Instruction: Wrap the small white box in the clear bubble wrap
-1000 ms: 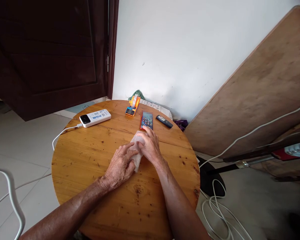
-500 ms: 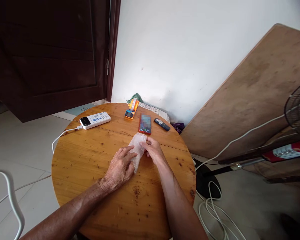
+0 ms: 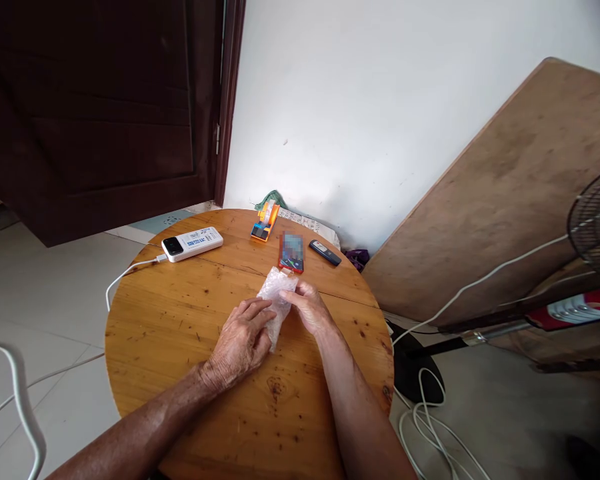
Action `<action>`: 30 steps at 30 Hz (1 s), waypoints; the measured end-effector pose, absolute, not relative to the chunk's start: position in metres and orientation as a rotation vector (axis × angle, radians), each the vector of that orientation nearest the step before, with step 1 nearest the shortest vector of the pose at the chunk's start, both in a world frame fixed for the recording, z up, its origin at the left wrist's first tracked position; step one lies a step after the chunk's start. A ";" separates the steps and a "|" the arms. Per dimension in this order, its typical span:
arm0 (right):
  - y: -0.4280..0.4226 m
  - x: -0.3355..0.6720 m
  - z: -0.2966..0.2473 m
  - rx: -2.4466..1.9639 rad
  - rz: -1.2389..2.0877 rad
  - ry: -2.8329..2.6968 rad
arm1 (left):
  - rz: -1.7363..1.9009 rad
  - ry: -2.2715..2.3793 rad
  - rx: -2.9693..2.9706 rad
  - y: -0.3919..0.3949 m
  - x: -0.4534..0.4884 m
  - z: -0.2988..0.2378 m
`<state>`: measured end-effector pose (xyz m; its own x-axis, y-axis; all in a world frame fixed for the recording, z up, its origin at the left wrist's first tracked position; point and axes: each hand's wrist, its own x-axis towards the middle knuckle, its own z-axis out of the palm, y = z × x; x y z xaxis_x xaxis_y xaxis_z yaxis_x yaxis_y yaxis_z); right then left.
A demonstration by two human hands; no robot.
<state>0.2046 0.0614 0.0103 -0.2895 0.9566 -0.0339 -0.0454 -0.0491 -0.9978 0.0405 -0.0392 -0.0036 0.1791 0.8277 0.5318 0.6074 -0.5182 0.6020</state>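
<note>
A small bundle of clear bubble wrap (image 3: 275, 285) lies at the middle of the round table, narrow and slanting; whatever it may enclose cannot be made out. My left hand (image 3: 243, 337) rests over its lower left side, fingers stretched across the top. At the right edge, my right hand (image 3: 307, 307) pinches the wrap, thumb above and the other fingers partly hidden beneath. Just beyond the far end of the bundle lies a phone with a red edge (image 3: 291, 252), its screen blurred out.
On the wooden table (image 3: 180, 320) lie a white power bank (image 3: 193, 243) with a cable, an orange tape dispenser (image 3: 265, 222) and a dark handheld device (image 3: 325, 252). A door (image 3: 95, 120) stands left; a fan (image 3: 597, 213) and coiled cable (image 3: 430, 420) are right.
My right hand has tilted the far end of the bubble wrap slightly up and to the right. My left hand stays on it. The whole view has shifted a little.
</note>
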 end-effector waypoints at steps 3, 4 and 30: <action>0.060 0.203 0.010 -1.102 1.480 -1.428 | 1.262 1.371 2.208 -0.039 0.040 -0.005; 0.060 0.201 0.009 -1.134 1.446 -1.458 | 1.263 1.369 2.209 -0.039 0.040 -0.005; 0.046 0.187 0.037 -1.137 1.231 -1.769 | 1.176 1.654 2.206 -0.037 0.043 -0.011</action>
